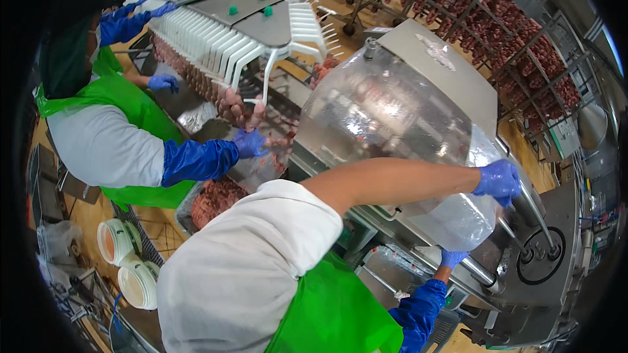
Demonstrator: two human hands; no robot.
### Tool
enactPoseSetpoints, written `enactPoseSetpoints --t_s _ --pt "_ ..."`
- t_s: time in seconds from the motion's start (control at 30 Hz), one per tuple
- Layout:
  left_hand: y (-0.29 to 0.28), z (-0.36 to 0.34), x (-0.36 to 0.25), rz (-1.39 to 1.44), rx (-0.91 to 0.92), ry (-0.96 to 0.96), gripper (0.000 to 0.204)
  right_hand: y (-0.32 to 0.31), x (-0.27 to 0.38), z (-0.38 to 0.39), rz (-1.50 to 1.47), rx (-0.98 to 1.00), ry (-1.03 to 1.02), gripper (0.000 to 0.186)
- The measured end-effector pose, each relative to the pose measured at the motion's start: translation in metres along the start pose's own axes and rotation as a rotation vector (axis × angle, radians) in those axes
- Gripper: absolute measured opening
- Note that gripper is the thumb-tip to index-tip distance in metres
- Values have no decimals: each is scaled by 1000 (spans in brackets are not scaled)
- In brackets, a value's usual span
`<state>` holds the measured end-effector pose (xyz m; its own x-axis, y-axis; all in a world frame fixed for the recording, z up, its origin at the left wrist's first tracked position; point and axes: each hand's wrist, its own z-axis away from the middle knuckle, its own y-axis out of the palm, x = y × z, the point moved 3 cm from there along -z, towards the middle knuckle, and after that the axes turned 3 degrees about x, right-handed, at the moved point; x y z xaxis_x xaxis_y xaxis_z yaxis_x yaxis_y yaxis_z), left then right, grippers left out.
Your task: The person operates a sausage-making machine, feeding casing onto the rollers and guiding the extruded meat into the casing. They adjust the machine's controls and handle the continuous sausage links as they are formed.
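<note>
My left arm reaches across to the right, over a clear curved guard [386,111] on a steel machine. My left hand [499,181], in a purple-blue glove, is closed at the guard's right side, near a slanted steel bar [523,186]. What its fingers hold, if anything, is hidden. Lower down, my right hand [453,259], gloved, with a blue sleeve [422,307] behind it, is at the lower edge of the guard, beside a steel tube [481,271]. Its fingers are mostly hidden.
At left, a co-worker's gloved hand [250,144] is at linked sausages [239,108] hanging from a white-hooked conveyor [229,46]. Ground meat [216,202] lies in a container beside me. White buckets [137,284] stand lower left; racks of sausages [451,13] stand behind.
</note>
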<state>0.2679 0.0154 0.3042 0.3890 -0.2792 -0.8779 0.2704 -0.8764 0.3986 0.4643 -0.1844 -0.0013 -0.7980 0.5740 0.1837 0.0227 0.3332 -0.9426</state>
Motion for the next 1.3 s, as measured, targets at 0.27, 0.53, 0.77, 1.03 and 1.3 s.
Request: enactPoseSetpoints --t_s 0.27,0.53,0.77,1.03,1.3 --pt "-119 260 -72 98 251 -79 28 20 -48 -1 141 -66 -112 47" --pt "-308 514 5 -614 -430 -553 30 -10 7 -7 167 187 -92 40" --pt "-340 503 76 -1298 -186 -1025 48 16 -51 -2 173 129 -78 51" --pt "-203 341 113 -1140 483 -558 35 -14 34 9 339 -253 -117 38" --pt "-144 296 188 -1304 650 -380 35 -51 69 5 141 -34 148 11"
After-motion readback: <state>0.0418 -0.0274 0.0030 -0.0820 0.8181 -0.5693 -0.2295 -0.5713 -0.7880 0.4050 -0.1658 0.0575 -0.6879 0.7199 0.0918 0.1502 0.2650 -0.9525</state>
